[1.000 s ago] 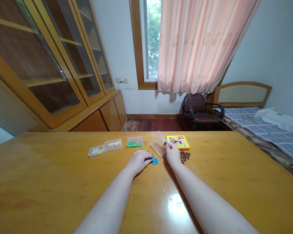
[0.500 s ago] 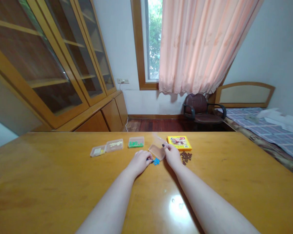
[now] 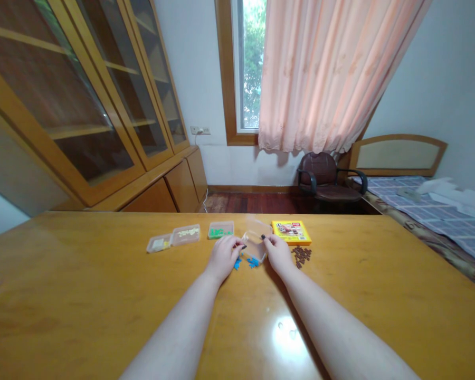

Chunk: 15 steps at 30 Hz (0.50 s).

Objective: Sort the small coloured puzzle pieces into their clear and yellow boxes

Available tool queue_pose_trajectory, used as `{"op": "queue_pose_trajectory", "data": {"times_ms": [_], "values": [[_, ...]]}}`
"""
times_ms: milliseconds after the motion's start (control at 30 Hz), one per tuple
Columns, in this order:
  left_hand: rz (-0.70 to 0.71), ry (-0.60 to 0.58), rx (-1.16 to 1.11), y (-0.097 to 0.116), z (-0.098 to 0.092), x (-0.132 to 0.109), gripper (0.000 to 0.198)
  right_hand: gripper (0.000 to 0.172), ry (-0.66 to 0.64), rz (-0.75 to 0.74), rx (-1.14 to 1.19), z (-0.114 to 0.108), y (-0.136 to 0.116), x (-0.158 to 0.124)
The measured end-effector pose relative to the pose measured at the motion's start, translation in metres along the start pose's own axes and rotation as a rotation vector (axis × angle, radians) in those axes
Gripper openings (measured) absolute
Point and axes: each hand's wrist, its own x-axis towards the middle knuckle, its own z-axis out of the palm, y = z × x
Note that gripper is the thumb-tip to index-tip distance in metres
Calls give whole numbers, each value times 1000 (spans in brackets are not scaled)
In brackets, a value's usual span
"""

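Blue pieces [image 3: 253, 262] now show in two clumps, the left hand [image 3: 222, 258], grip unclear, has moved beside the clear box [image 3: 255, 248], which the right hand [image 3: 279, 253] still pinches.

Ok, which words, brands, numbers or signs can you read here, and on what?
None legibly.
Yellow box: dark lettering and a red patch with pale marks, too small and blurred to quote.
White slip, leftmost container: any print too small to tell.
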Motion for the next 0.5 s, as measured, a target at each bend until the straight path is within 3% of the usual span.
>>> {"op": "queue_pose_trajectory", "data": {"times_ms": [100, 233, 300, 367, 500], "values": [[19, 84, 9, -4, 1, -2, 12, 29, -46, -10, 15, 2, -2, -3], [49, 72, -17, -8, 5, -3, 20, 31, -82, -41, 82, 4, -3, -3], [55, 54, -29, -8, 5, -3, 28, 31, -9, -15, 106, 2, -3, -2], [56, 24, -29, -6, 4, -3, 23, 32, 87, 34, 123, -2, -3, 1], [85, -139, -27, -1, 3, -5, 14, 32, 227, 99, 123, -10, -3, 4]]}}
